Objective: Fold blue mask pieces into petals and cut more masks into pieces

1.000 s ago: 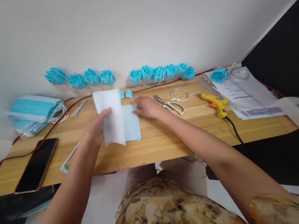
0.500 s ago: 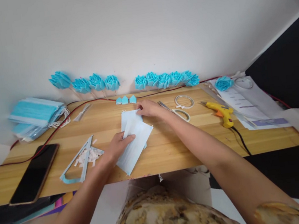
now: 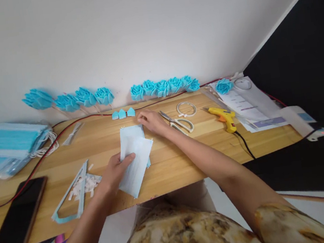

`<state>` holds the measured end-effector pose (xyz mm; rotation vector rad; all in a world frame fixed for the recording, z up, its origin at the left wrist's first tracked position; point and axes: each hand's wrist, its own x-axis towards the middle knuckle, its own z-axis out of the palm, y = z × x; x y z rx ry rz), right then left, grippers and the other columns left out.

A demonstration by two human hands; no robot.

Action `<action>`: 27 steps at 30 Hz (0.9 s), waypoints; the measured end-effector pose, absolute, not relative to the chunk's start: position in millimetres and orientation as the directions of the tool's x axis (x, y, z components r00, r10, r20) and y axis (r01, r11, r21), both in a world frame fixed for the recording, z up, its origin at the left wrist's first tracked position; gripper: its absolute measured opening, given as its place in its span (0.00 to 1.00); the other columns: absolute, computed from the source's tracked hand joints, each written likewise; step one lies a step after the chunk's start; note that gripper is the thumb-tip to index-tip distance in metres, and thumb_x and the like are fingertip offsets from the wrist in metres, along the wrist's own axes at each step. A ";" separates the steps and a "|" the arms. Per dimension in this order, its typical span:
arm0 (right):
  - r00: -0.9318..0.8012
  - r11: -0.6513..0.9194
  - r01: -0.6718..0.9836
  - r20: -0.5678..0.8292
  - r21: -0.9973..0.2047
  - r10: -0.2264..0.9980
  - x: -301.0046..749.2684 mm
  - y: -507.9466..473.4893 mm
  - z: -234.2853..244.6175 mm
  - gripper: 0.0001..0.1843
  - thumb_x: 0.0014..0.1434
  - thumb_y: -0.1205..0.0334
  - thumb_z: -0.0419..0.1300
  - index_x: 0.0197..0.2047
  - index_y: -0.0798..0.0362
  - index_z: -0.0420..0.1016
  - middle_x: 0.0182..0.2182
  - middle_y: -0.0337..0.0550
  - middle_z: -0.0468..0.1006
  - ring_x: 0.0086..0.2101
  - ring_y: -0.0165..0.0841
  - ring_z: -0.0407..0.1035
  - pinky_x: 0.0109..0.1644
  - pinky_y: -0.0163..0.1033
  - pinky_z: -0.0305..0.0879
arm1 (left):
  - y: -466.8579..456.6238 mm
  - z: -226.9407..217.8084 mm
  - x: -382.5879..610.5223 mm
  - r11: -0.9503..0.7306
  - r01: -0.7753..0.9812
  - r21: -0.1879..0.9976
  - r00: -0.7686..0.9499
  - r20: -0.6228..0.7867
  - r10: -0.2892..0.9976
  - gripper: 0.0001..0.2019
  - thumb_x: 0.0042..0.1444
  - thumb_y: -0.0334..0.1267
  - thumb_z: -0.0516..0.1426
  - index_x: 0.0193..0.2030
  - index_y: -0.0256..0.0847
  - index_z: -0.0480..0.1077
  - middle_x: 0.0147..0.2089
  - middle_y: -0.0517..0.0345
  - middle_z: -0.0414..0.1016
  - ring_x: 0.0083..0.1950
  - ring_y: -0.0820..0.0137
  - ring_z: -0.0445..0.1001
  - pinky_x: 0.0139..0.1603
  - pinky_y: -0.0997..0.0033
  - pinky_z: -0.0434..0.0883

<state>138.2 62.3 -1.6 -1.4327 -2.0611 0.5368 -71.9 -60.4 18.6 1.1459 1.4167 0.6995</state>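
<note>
My left hand (image 3: 119, 167) is closed on a pale blue sheet of face-mask fabric (image 3: 137, 164), its thumb lying on top. The sheet is tilted across more such sheets (image 3: 131, 132), which lie on the desk partly covered by it. At their upper right corner, my right hand (image 3: 151, 121) hovers with loosely bent fingers and nothing visible in them. Just beyond its fingertips sit three small folded blue petals (image 3: 122, 113). Scissors (image 3: 182, 123) with white handles rest to the right of this hand.
Blue fabric roses (image 3: 163, 88) line the wall. Left are packed masks (image 3: 9, 141), a phone (image 3: 16, 220) and cut strips with white scraps (image 3: 83, 186). A tape roll (image 3: 186, 109), a yellow glue gun (image 3: 224, 117) and papers (image 3: 246, 106) lie right. A red-black cable (image 3: 54, 140) crosses the desk.
The view has turned to the right, so the desk items appear further left. My right hand has come slightly away from the sheets' corner. My left hand still grips the top sheet.
</note>
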 end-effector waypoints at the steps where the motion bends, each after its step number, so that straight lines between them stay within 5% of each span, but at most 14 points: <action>1: -0.234 0.330 0.612 0.233 -0.719 0.944 141.3 59.4 3.0 0.13 0.68 0.58 0.53 0.41 0.53 0.77 0.42 0.44 0.80 0.43 0.34 0.71 0.47 0.37 0.64 | -58.5 21.9 -72.7 0.383 0.206 0.901 0.078 -0.405 0.911 0.24 0.44 0.58 0.66 0.31 0.36 0.74 0.27 0.55 0.76 0.26 0.66 0.71 0.26 0.70 0.64; 4: -0.248 0.179 0.102 0.149 -0.979 0.957 151.5 45.6 20.4 0.24 0.68 0.42 0.49 0.45 0.53 0.76 0.42 0.45 0.80 0.38 0.33 0.71 0.38 0.35 0.66 | -42.5 30.2 -71.6 0.384 0.068 0.921 -0.012 -0.384 0.923 0.26 0.40 0.59 0.69 0.33 0.36 0.75 0.28 0.55 0.76 0.26 0.65 0.72 0.26 0.70 0.67; 7: -0.408 0.049 -0.191 0.124 -0.980 0.905 161.5 30.0 35.9 0.30 0.64 0.33 0.51 0.45 0.51 0.77 0.43 0.46 0.79 0.40 0.34 0.71 0.37 0.36 0.68 | -17.4 36.6 -56.7 0.255 -0.034 0.966 -0.029 -0.256 0.966 0.26 0.38 0.55 0.71 0.37 0.35 0.77 0.34 0.52 0.80 0.32 0.64 0.76 0.32 0.69 0.71; 10: -0.432 0.074 -0.148 0.131 -0.986 0.892 170.0 22.0 44.3 0.28 0.56 0.33 0.62 0.40 0.52 0.78 0.37 0.43 0.79 0.37 0.33 0.71 0.38 0.36 0.68 | 3.2 42.6 -30.5 0.237 -0.044 0.971 0.062 -0.234 0.970 0.26 0.36 0.54 0.70 0.36 0.35 0.78 0.34 0.50 0.81 0.33 0.62 0.76 0.33 0.67 0.72; 13: -0.254 0.112 -0.041 0.119 -0.993 0.960 176.6 24.1 46.4 0.23 0.49 0.42 0.71 0.35 0.54 0.78 0.29 0.38 0.76 0.31 0.30 0.68 0.35 0.35 0.65 | 12.3 45.8 -6.4 0.241 0.063 0.968 0.144 -0.248 0.958 0.22 0.39 0.52 0.69 0.35 0.35 0.77 0.32 0.51 0.80 0.32 0.62 0.76 0.31 0.68 0.70; 20: 0.133 0.102 -0.214 0.075 -0.971 0.988 188.4 42.8 33.7 0.23 0.43 0.46 0.74 0.36 0.53 0.78 0.30 0.38 0.78 0.30 0.31 0.70 0.37 0.37 0.68 | 12.8 27.8 2.5 0.220 0.145 0.965 0.281 -0.254 0.926 0.16 0.41 0.45 0.70 0.34 0.37 0.78 0.34 0.52 0.82 0.36 0.61 0.77 0.37 0.64 0.71; 24: 0.026 0.067 -0.302 0.062 -0.951 0.998 190.7 42.5 20.6 0.27 0.46 0.38 0.70 0.38 0.51 0.78 0.33 0.40 0.80 0.33 0.32 0.72 0.37 0.37 0.69 | 15.0 16.0 -2.9 0.242 0.053 0.969 0.265 -0.247 0.932 0.21 0.40 0.47 0.71 0.38 0.35 0.79 0.38 0.49 0.83 0.39 0.58 0.79 0.40 0.62 0.73; 27: -0.129 0.034 -0.210 0.062 -0.977 0.990 188.3 37.1 12.4 0.27 0.48 0.37 0.69 0.36 0.53 0.78 0.31 0.39 0.79 0.29 0.30 0.70 0.32 0.36 0.66 | 16.5 11.5 -2.3 0.249 -0.048 0.967 0.240 -0.230 0.943 0.26 0.38 0.48 0.73 0.42 0.33 0.80 0.42 0.46 0.84 0.42 0.58 0.80 0.43 0.61 0.75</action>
